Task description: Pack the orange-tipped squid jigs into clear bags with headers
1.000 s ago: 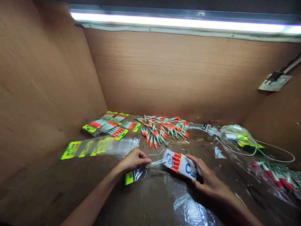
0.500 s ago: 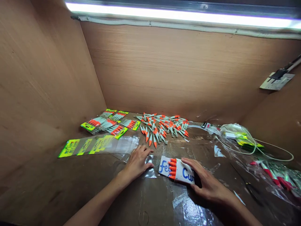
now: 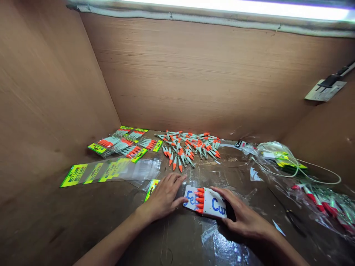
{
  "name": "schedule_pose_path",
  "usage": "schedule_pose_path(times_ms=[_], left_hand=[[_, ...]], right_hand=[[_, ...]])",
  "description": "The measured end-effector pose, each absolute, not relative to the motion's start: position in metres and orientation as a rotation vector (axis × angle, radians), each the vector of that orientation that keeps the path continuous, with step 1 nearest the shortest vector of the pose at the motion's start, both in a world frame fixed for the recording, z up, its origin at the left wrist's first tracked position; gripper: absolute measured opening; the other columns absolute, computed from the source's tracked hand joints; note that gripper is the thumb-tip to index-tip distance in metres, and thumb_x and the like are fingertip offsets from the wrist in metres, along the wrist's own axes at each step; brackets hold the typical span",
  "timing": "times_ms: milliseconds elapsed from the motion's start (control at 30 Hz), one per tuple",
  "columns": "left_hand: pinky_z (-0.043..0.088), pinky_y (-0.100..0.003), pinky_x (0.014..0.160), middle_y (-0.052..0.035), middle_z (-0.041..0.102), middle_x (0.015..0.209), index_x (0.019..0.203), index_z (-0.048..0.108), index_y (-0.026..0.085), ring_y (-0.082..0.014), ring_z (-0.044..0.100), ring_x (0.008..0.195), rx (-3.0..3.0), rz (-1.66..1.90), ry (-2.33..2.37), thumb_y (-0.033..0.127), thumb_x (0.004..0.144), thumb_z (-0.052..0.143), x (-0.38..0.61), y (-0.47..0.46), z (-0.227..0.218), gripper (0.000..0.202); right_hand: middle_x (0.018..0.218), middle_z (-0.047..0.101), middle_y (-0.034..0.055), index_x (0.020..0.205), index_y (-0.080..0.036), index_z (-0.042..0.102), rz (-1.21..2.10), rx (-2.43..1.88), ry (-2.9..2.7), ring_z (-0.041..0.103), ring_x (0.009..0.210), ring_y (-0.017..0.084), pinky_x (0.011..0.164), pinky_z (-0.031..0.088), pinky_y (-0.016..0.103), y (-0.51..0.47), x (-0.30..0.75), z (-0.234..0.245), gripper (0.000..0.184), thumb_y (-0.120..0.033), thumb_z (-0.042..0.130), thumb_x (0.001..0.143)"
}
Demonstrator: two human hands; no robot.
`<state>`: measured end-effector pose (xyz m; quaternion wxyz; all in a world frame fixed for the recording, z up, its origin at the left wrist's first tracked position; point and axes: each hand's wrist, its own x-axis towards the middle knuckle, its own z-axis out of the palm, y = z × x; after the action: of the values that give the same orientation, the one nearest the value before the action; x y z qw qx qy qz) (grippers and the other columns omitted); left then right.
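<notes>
My right hand [image 3: 242,212] grips a white card sleeve [image 3: 215,203] with blue handwriting, its thumb and fingers on opposite edges. Several orange lure tips [image 3: 199,200] stick out of the sleeve's left end, over a white card flap [image 3: 190,197] that also bears blue letters. Facing that end, my left hand [image 3: 168,194] holds a clear plastic bag against the table, fingers and thumb at its mouth by the flap. Most of the bag is hidden under the hand; its yellow-green printed end [image 3: 151,189] shows at the wrist side.
A loose pile of orange-and-white lures [image 3: 191,147] lies at the back. Filled lure packs [image 3: 122,144] are at back left, above a fanned row of flat printed bags [image 3: 94,173]. A white cord [image 3: 318,179], red-and-white lures in plastic [image 3: 324,205] and dark pliers [image 3: 292,218] lie right.
My left hand has slid right with the bag, bringing its mouth up to the card flap. The bag's printed end now shows. The sleeve stays in my right hand, and the view has tilted slightly.
</notes>
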<state>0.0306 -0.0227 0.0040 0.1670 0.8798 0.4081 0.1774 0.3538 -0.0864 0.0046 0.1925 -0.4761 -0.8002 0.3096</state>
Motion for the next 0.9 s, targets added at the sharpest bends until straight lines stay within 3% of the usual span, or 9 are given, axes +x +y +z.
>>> schedule_pose_path(times_ms=[67, 133, 200, 300, 367, 500, 733, 900], left_hand=[[0.026, -0.049, 0.117, -0.0095, 0.039, 0.152, 0.149, 0.036, 0.031, -0.0307, 0.030, 0.143, 2.494, 0.499, 1.154, 0.044, 0.091, 0.063, 0.021, -0.014, 0.004, 0.065], [0.023, -0.051, 0.118, -0.0080, 0.035, 0.155, 0.136, 0.054, 0.030, -0.0329, 0.023, 0.146, 2.459, 0.453, 1.127, 0.044, 0.087, 0.068, 0.013, -0.005, 0.004, 0.053], [0.032, -0.047, 0.113, -0.0076, 0.047, 0.146, 0.107, 0.070, 0.025, -0.0328, 0.035, 0.140, 2.395, 0.449, 1.091, 0.039, 0.083, 0.073, 0.007, 0.000, 0.006, 0.027], [0.049, -0.033, 0.090, -0.0052, 0.071, 0.106, 0.085, 0.070, 0.022, -0.0223, 0.064, 0.104, 2.297, 0.666, 1.134, 0.030, 0.089, 0.067, 0.002, 0.001, 0.015, 0.009], [0.051, -0.030, 0.080, -0.0024, 0.072, 0.089, 0.090, 0.070, 0.022, -0.0183, 0.066, 0.085, 2.326, 0.990, 1.190, 0.027, 0.092, 0.064, 0.000, -0.002, 0.023, 0.007], [0.050, -0.032, 0.079, -0.0027, 0.071, 0.088, 0.111, 0.067, 0.025, -0.0181, 0.064, 0.083, 2.576, 1.417, 1.049, 0.017, 0.090, 0.067, 0.000, -0.011, 0.028, 0.022], [0.050, -0.032, 0.076, -0.0026, 0.069, 0.080, 0.109, 0.066, 0.022, -0.0182, 0.063, 0.079, 2.873, 1.216, 0.950, 0.013, 0.092, 0.062, 0.014, -0.011, 0.009, 0.019], [0.050, -0.032, 0.079, -0.0044, 0.072, 0.089, 0.103, 0.069, 0.022, -0.0189, 0.066, 0.084, 2.617, 1.099, 1.032, 0.021, 0.093, 0.063, 0.010, -0.008, 0.011, 0.012]], right_hand=[[0.153, 0.040, 0.0100, 0.151, -0.026, 0.034, 0.869, -1.343, -2.222, 0.040, 0.138, 0.033, 0.115, 0.033, 0.048, -0.087, 0.354, 0.006, 0.080, -0.021, 0.062, 0.076], [0.153, 0.040, 0.0104, 0.151, -0.025, 0.034, 0.867, -1.331, -2.211, 0.040, 0.138, 0.033, 0.115, 0.033, 0.048, -0.089, 0.354, 0.007, 0.080, -0.021, 0.062, 0.076], [0.153, 0.041, 0.0106, 0.150, -0.025, 0.035, 0.864, -1.318, -2.209, 0.040, 0.138, 0.033, 0.115, 0.033, 0.048, -0.089, 0.355, 0.008, 0.080, -0.021, 0.063, 0.076], [0.152, 0.042, 0.0094, 0.151, -0.026, 0.034, 0.827, -1.339, -2.167, 0.042, 0.137, 0.032, 0.114, 0.035, 0.046, -0.087, 0.363, 0.010, 0.080, -0.022, 0.063, 0.076], [0.152, 0.041, 0.0086, 0.151, -0.028, 0.031, 0.763, -1.376, -2.109, 0.043, 0.137, 0.031, 0.114, 0.036, 0.046, -0.083, 0.374, 0.011, 0.079, -0.025, 0.063, 0.079], [0.153, 0.041, 0.0084, 0.152, -0.029, 0.026, 0.682, -1.428, -2.027, 0.044, 0.136, 0.032, 0.113, 0.037, 0.050, -0.076, 0.391, 0.013, 0.081, -0.029, 0.064, 0.081], [0.153, 0.041, 0.0087, 0.153, -0.029, 0.026, 0.775, -1.367, -2.027, 0.043, 0.137, 0.033, 0.115, 0.034, 0.051, -0.082, 0.397, 0.020, 0.084, -0.024, 0.066, 0.079], [0.154, 0.039, 0.0089, 0.152, -0.028, 0.027, 0.815, -1.326, -2.002, 0.041, 0.139, 0.033, 0.115, 0.034, 0.051, -0.083, 0.405, 0.025, 0.083, -0.025, 0.066, 0.080]])
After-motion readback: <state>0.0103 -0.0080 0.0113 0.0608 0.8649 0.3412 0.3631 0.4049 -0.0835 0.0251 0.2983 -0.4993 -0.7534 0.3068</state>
